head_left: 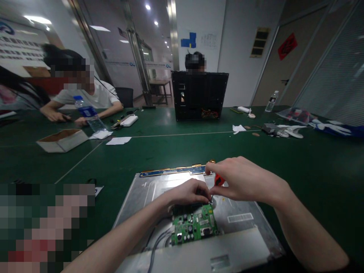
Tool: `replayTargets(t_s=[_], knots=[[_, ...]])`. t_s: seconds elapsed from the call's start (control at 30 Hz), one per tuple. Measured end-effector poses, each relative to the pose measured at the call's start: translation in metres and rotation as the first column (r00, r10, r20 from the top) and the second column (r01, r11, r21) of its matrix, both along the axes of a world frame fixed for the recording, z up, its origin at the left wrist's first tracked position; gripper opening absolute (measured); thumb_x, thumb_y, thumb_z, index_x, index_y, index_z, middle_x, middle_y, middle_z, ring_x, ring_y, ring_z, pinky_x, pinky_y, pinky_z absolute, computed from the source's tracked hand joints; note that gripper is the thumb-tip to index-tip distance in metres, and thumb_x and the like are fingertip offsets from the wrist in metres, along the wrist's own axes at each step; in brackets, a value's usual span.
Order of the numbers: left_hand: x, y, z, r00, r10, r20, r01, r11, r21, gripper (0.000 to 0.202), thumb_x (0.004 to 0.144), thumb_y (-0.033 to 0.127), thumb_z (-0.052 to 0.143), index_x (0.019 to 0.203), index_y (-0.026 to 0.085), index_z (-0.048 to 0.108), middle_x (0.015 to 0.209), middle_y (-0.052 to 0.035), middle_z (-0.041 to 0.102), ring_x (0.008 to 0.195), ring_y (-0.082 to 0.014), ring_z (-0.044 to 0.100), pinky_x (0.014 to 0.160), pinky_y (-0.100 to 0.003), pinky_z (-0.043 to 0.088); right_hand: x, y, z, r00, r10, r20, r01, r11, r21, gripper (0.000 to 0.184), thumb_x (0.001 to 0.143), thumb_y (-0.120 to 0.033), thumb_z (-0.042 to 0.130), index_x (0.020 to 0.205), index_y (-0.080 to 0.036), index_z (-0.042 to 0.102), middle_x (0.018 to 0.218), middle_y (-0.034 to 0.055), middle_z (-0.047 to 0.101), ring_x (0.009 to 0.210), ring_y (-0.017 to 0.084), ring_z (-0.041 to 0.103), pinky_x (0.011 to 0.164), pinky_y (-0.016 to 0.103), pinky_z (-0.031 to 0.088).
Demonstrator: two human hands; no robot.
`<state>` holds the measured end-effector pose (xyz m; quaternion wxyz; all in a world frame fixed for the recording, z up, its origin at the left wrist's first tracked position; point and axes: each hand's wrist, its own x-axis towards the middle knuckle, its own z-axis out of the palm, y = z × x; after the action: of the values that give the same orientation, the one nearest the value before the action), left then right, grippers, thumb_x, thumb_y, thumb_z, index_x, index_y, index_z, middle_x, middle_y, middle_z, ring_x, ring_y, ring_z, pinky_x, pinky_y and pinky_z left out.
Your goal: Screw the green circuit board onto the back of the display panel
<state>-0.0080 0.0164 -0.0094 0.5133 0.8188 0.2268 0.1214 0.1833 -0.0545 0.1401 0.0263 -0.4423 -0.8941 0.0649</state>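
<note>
A green circuit board [193, 224] lies on the metal back of a flat display panel [241, 204] in front of me. My right hand [237, 178] grips a screwdriver [218, 179] with a red handle, held upright with its tip at the board's far right corner. Close beside that tip is my left hand [193, 190], its fingers curled and pinched together over the board's far edge; whatever they hold is hidden. Dark cables [156, 244] run from the board's left side. Along the panel's far edge sits a narrow blue circuit strip [173, 171].
A black display housing [200, 94] stands across the green table [153, 151], a person behind it. Another person [85, 94] sits at the left. Also there: an open box [62, 141], a water bottle [90, 115], a second bottle [272, 101] and gloves [290, 131].
</note>
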Motion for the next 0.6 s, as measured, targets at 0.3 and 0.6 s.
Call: replayTargets(t_s=[0.3,0.6], knots=[[-0.0008,0.0014,-0.0041,1.0,-0.017,-0.003,0.017,1.0,-0.012,0.012,0.082,0.017,0.072,0.094,0.019,0.074,0.087,-0.0005,0.072,0.08,-0.0166,0.064,0.074,-0.022,0.047,-0.001,0.0023,-0.0033,0.997,-0.058,0.058,0.054,0.996,0.068,0.021,0.093,-0.039,0.055,0.096,-0.022,0.067,0.075,0.003,0.07,0.066,0.019,0.064,0.054,0.029,0.03],[-0.0006,0.0017,-0.0054,1.0,-0.016,0.015,0.016,1.0,-0.027,0.011,0.084,0.023,0.073,0.094,0.018,0.075,0.089,-0.001,0.073,0.083,-0.0175,0.064,0.077,-0.023,0.047,0.0008,0.0006,-0.0023,1.0,0.012,0.002,-0.012,1.0,0.026,0.024,0.087,-0.031,0.059,0.109,-0.02,0.06,0.092,0.0051,0.072,0.079,0.022,0.066,0.059,0.029,0.037]])
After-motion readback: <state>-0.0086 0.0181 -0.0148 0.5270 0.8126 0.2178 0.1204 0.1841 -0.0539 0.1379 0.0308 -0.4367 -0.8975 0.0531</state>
